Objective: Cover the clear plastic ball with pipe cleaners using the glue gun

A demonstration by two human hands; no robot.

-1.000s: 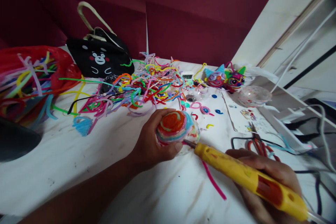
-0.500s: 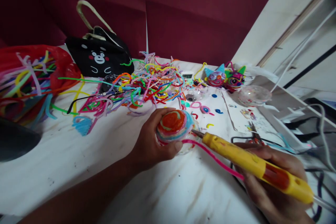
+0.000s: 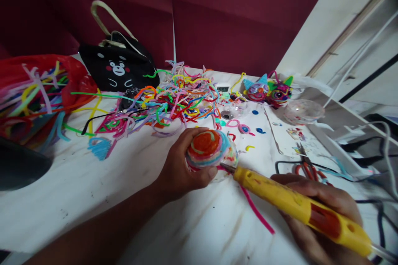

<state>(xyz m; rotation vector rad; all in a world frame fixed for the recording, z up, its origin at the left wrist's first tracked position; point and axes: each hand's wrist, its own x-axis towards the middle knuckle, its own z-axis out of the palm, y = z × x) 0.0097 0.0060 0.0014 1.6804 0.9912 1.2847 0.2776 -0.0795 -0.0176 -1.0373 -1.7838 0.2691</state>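
Note:
My left hand (image 3: 178, 168) is wrapped round a clear ball (image 3: 211, 151) covered in coiled pipe cleaners, orange at the centre with blue, pink and white rings. My right hand (image 3: 320, 215) grips a yellow glue pen (image 3: 295, 205) with an orange panel. Its metal tip touches the ball's lower right side. A pink pipe cleaner (image 3: 256, 211) runs from the ball down across the white table (image 3: 93, 186) under the pen.
A tangle of loose coloured pipe cleaners (image 3: 174, 103) lies behind the ball. A red bag (image 3: 37, 87) with more stands at left, a black bear bag (image 3: 118, 68) behind. Two finished cat-eared balls (image 3: 269, 91), a clear half-shell (image 3: 303, 112), scissors (image 3: 306, 165) and cables sit at right.
The pen tip drew back to the ball's right side, then returned to its lower edge. The pink pipe cleaner rose with the pen and now lies on the table again.

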